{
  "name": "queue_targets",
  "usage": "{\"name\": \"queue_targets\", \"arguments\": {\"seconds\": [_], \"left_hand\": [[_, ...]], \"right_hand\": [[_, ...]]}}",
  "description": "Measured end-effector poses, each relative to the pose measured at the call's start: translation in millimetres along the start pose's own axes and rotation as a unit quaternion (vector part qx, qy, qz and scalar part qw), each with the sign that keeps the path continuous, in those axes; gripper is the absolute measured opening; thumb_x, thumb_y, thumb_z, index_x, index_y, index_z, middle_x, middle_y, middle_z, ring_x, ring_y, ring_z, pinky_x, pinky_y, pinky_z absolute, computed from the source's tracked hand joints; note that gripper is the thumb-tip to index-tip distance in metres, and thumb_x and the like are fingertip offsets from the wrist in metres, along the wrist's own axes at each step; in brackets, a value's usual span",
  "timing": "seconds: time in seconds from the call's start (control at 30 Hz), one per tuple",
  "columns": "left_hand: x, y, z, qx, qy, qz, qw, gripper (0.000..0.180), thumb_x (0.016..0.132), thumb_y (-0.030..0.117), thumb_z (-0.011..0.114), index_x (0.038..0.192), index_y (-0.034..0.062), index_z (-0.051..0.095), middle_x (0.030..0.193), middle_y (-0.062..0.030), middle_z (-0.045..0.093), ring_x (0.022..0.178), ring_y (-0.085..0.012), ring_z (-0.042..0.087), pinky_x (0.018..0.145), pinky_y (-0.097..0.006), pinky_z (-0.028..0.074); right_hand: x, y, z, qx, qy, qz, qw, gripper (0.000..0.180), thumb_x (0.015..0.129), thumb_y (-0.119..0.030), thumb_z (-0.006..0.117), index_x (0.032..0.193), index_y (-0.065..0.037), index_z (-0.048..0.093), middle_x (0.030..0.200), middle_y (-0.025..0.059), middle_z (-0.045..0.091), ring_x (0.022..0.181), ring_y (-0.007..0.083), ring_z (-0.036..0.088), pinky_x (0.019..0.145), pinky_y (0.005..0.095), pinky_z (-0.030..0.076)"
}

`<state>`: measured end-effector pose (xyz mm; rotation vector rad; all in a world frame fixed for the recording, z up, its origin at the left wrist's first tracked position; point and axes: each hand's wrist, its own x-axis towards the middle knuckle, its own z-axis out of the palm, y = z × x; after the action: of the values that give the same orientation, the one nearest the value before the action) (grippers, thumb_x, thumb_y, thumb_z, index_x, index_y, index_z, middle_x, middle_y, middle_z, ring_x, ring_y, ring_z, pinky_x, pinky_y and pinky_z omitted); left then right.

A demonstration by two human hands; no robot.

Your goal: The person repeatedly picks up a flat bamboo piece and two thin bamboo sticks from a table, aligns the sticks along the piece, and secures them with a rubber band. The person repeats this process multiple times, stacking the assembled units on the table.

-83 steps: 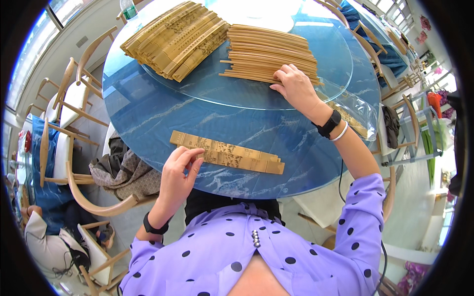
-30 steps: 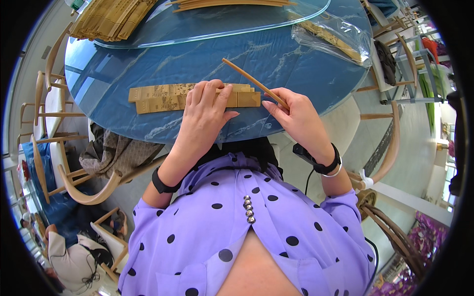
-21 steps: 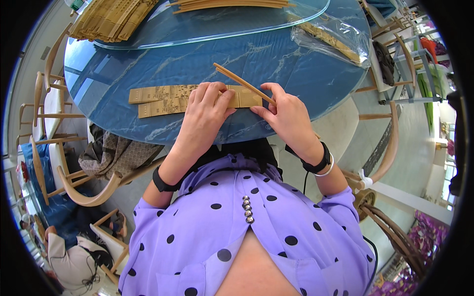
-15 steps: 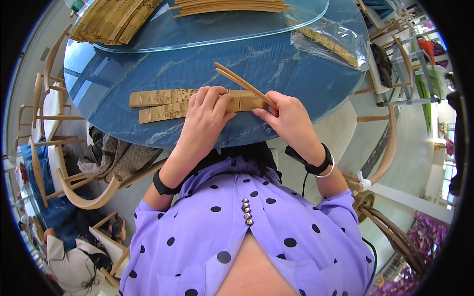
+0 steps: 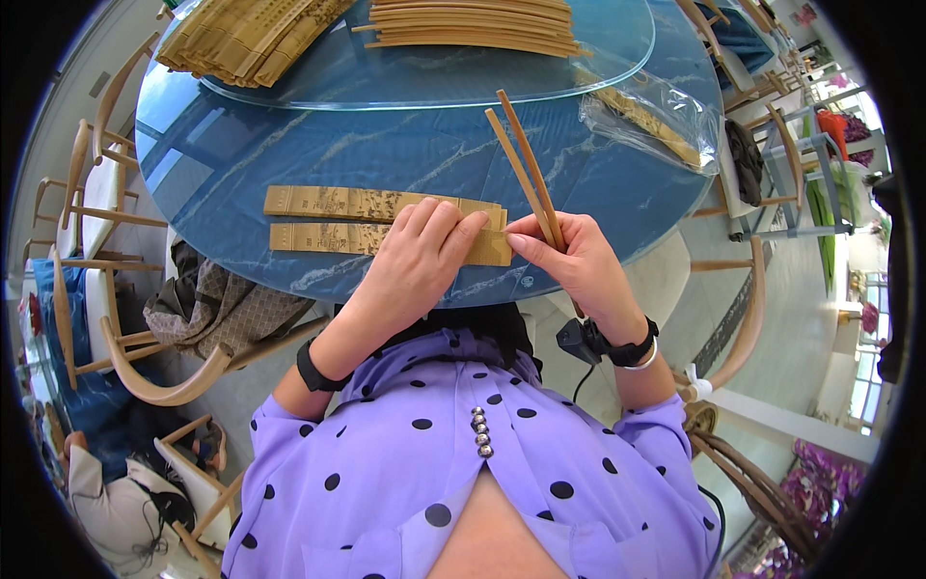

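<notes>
Two flat brown printed paper chopstick sleeves, an upper one (image 5: 318,201) and a lower one (image 5: 313,237), lie side by side on the blue marbled table. My left hand (image 5: 422,249) covers their middle, fingers curled and pressed onto the lower sleeve near its right end. A pair of wooden chopsticks (image 5: 526,159) slants up out of my right hand (image 5: 579,256), whose fingers are closed around them. The thumb and index fingertip of that hand meet at the lower sleeve's right end; whether they pinch the paper I cannot tell.
On the glass turntable (image 5: 415,103) sit a pile of brown sleeves (image 5: 256,43) and a stack of chopsticks (image 5: 473,27). A clear plastic bag (image 5: 666,121) with more sleeves lies at the right. Wooden chairs (image 5: 169,386) surround the table, one with a patterned bag (image 5: 227,314).
The chopsticks have swung from leaning left to standing steeper, their tips now apart. My right fingertips have come to the lower sleeve's end, and the sleeves lie more nearly parallel.
</notes>
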<state>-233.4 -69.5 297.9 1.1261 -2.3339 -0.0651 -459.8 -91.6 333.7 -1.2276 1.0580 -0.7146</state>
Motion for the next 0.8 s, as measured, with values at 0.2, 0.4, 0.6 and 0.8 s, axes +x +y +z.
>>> {"name": "queue_targets", "arguments": {"seconds": [0.2,0.4,0.6,0.8], "left_hand": [[0.6,-0.2,-1.2,0.035,0.009,0.016,0.999,0.043,0.089,0.012,0.060,0.128,-0.0028,0.055,0.105,-0.0121,0.052,0.101,-0.0282,0.055,0.088,-0.040,0.048],[1.9,-1.5,0.7,0.046,0.015,0.041,0.998,0.043,0.088,0.015,0.061,0.127,-0.0027,0.056,0.103,-0.0097,0.052,0.098,-0.0254,0.055,0.085,-0.037,0.048],[-0.8,4.1,4.2,0.115,0.002,0.058,0.992,0.041,0.087,0.015,0.062,0.124,-0.0021,0.057,0.101,-0.0084,0.053,0.096,-0.0221,0.055,0.082,-0.034,0.047],[1.9,1.0,0.3,-0.014,0.005,0.047,0.999,0.035,0.091,0.029,0.066,0.114,0.0030,0.059,0.100,-0.0057,0.054,0.095,-0.0212,0.055,0.081,-0.034,0.046]], "right_hand": [[-2.5,-4.9,1.2,0.008,-0.072,0.020,0.997,0.022,0.095,-0.017,0.075,0.106,0.003,0.075,0.083,0.0002,0.069,0.070,0.0030,0.052,0.063,0.0202,0.041],[0.7,1.8,-2.3,0.049,-0.097,0.034,0.993,0.022,0.092,-0.012,0.078,0.105,0.004,0.073,0.089,0.0053,0.073,0.078,0.0064,0.064,0.073,0.0212,0.052],[3.4,2.2,0.5,0.057,-0.100,0.066,0.991,0.022,0.090,-0.011,0.079,0.103,0.003,0.070,0.088,0.0063,0.073,0.081,0.0096,0.069,0.076,0.0219,0.054],[2.7,-4.0,1.3,-0.086,-0.066,0.038,0.993,0.017,0.092,-0.009,0.077,0.102,0.003,0.070,0.082,-0.0004,0.066,0.074,0.0031,0.058,0.066,0.0191,0.048]]}}
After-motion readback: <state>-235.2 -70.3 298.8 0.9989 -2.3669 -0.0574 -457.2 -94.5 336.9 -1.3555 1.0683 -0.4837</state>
